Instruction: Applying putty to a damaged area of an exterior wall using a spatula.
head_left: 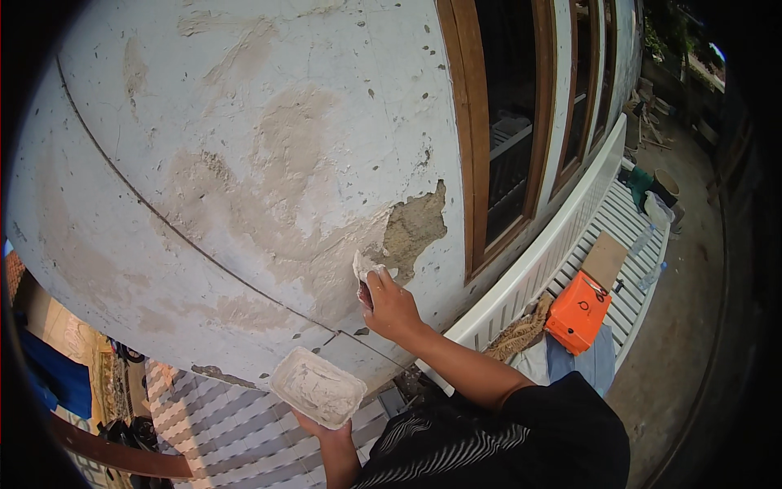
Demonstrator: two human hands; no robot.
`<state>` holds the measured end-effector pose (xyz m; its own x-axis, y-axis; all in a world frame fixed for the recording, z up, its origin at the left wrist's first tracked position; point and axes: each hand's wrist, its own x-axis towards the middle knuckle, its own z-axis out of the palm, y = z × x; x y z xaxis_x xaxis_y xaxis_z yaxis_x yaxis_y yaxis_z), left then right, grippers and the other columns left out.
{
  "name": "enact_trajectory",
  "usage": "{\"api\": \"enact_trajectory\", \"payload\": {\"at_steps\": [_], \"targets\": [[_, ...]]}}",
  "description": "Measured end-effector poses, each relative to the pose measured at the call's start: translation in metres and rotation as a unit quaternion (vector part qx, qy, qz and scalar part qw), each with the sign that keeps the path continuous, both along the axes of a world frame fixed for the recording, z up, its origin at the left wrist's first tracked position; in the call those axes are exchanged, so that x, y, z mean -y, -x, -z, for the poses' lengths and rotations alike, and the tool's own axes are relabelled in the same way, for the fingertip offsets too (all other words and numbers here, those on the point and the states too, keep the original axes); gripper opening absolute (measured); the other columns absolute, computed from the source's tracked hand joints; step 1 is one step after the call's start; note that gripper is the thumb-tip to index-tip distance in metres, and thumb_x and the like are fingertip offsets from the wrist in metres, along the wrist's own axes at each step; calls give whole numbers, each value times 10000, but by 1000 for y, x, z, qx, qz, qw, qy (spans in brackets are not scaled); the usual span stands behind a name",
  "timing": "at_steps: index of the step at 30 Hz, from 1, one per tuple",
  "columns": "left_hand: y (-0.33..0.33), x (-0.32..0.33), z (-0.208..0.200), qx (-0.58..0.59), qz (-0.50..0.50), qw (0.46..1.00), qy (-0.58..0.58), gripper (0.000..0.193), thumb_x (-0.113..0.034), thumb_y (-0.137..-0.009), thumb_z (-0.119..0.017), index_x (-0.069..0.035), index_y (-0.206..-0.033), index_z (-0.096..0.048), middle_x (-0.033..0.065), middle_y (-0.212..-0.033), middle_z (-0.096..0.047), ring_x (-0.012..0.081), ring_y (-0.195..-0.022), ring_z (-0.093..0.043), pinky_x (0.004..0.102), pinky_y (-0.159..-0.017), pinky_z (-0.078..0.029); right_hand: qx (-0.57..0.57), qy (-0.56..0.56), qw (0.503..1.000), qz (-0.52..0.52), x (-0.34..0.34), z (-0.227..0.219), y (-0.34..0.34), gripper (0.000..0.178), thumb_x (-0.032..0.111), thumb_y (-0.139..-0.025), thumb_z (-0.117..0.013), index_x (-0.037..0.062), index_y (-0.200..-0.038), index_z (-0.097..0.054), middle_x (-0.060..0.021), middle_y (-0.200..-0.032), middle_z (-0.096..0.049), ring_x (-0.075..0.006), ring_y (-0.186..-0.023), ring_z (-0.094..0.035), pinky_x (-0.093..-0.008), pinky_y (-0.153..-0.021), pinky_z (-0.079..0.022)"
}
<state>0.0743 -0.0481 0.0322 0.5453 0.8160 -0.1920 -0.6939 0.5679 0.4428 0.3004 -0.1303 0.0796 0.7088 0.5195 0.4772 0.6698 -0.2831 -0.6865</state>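
My right hand (pixel 389 304) grips a putty knife (pixel 364 267) whose blade is coated in white filler. The blade is pressed against a white wall (pixel 244 163), just left of a bare patch (pixel 415 228) where the paint has come off down to grey-brown plaster. My left hand (pixel 322 428) holds a shallow white rectangular tray (pixel 318 386) of pale filler from below, tilted up toward me, under the wall's lower part. Beige smears of filler cover the wall's middle.
A thin dark cable (pixel 163 220) runs diagonally across the wall. A brown-framed window (pixel 505 130) is at the right. Below it stands a white slatted bench (pixel 603 236) with an orange case (pixel 577 312), a board, cloths and bottles. Buckets (pixel 664 186) stand further along the ground.
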Motion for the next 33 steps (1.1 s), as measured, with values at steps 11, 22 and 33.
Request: {"api": "enact_trajectory", "payload": {"at_steps": [11, 22, 33], "targets": [[3, 12, -9, 14, 3, 1000, -19, 497, -456, -969, -354, -147, -1332, -498, 71, -1277, -582, 325, -1136, -579, 525, -949, -479, 79, -133, 978, 138, -21, -11, -45, 466, 92, -714, -707, 21, -1102, -459, -199, -1030, -491, -412, -857, -590, -471, -685, -515], [4, 8, 0, -1, -1, 1000, -9, 489, -443, -971, -359, -133, -1324, -496, 75, -1275, -579, 322, -1131, -579, 526, -945, -481, 68, -128, 987, 77, 26, -13, -44, 424, 86, -690, -692, -3, -1070, -528, -205, -1005, -531, -429, -838, -588, -473, -680, -502], [6, 8, -3, 15, 23, 999, -16, 515, -464, -970, -360, -146, -1358, -479, 83, -1334, -548, 334, -1179, -553, 539, -980, -453, 161, -82, 982, -63, -17, 18, -13, 474, 101, -664, -719, 74, -1106, -551, -162, -1003, -524, -354, -808, -611, -433, -641, -522]]}}
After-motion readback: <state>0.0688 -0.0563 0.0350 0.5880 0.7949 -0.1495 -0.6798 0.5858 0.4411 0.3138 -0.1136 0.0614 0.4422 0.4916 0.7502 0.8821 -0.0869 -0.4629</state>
